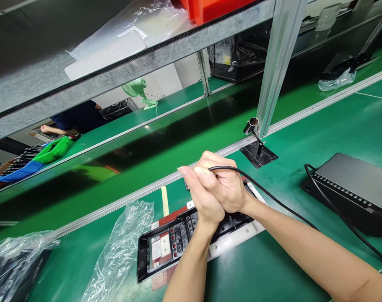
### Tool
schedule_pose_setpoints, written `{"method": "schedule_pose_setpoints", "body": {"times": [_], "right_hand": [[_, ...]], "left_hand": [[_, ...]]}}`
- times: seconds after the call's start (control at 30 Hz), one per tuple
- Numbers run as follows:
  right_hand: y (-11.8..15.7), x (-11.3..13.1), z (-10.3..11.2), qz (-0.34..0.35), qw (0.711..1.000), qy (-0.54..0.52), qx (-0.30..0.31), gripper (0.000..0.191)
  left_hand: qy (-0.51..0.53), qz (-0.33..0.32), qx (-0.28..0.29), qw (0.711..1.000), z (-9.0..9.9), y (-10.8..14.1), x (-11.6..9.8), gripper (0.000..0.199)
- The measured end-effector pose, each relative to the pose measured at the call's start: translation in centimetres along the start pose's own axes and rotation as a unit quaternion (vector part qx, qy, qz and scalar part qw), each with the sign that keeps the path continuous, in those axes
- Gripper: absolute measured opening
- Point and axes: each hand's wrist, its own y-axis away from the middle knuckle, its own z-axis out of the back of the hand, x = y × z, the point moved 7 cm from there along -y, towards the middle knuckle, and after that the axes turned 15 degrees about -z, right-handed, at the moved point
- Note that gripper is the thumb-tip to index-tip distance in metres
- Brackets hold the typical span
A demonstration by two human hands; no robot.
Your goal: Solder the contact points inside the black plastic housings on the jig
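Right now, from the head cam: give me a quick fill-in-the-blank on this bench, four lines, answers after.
1. Both hands, the left hand and the right hand, are clasped around a black ____.
2. Under the hands, the black frame lies on a ____ fixture plate.
3. The bench surface is ____ in colour.
4. Left of the frame lies a clear plastic ____.

Missing words: cable; white; green; bag

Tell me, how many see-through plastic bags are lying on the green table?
3. One plastic bag lies left of the black tray, one sits at the bottom left corner, and one is far right. More may be hidden.
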Motion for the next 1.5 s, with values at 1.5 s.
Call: {"method": "schedule_pose_setpoints", "body": {"times": [1.5], "right_hand": [[0.4,-0.1,0.5,-0.027,0.999,-0.025,0.001,0.036]], "left_hand": [[0.041,0.011,0.103,0.994,-0.7,0.3,0.3,0.064]]}}
